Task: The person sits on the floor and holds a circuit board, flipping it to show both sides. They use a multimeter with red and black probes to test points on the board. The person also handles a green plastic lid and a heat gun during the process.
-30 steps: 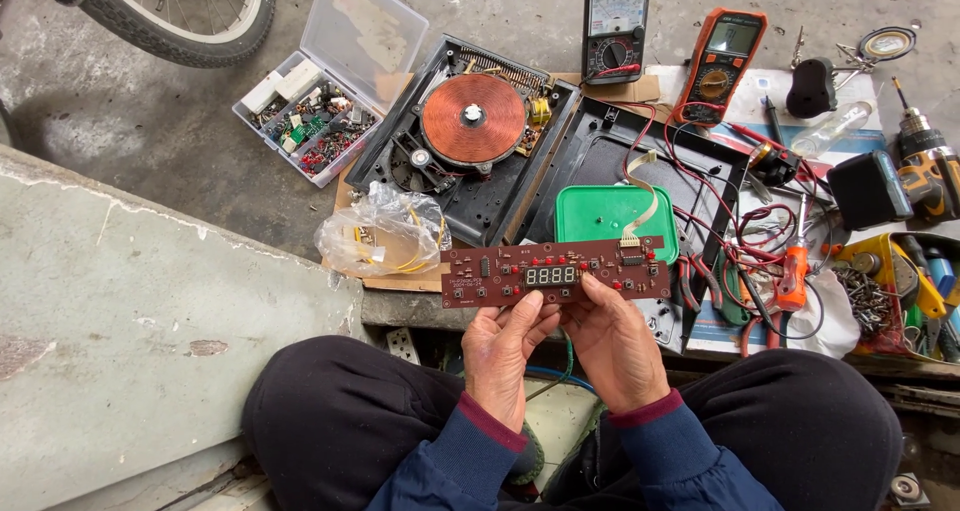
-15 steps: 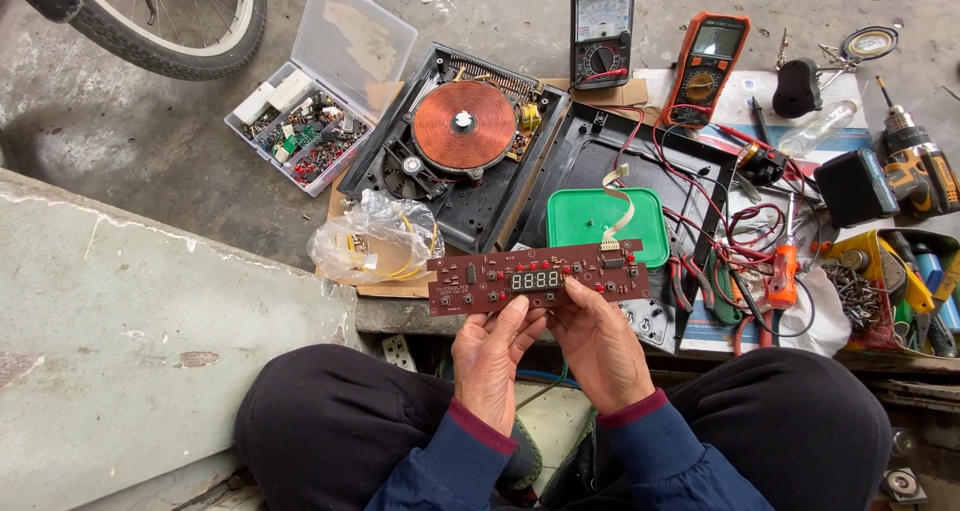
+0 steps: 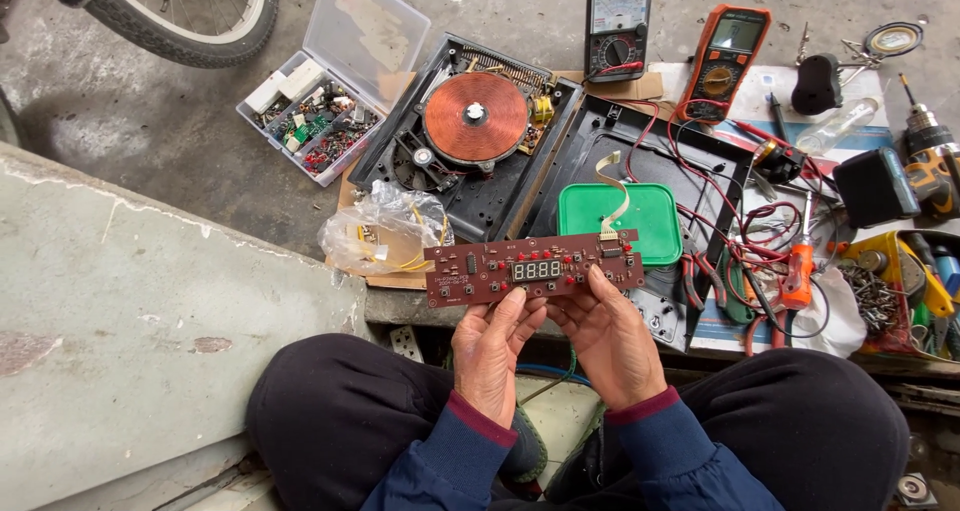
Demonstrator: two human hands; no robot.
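I hold a long brown circuit board (image 3: 480, 268) with a small digit display and red buttons, level in front of my knees. My left hand (image 3: 495, 351) grips its lower edge left of the middle, thumb near the display. My right hand (image 3: 608, 339) grips the lower edge to the right of the display. A flat white ribbon cable (image 3: 612, 193) rises from the board's right end. Beyond it lies an opened induction cooker (image 3: 470, 181) with its copper coil (image 3: 475, 117) exposed.
A green lid (image 3: 640, 216) lies on the cooker's black top cover (image 3: 700, 161). Two multimeters (image 3: 618, 11) (image 3: 722, 59) with red and black leads stand at the back. A parts box (image 3: 315, 121), plastic bag (image 3: 385, 233), orange screwdriver (image 3: 798, 271), drill (image 3: 930, 156), bicycle wheel (image 3: 190, 16) and concrete step (image 3: 150, 311) surround me.
The board has stayed in both hands, shifting only slightly in the view. My fingers have adjusted a little along its lower edge.
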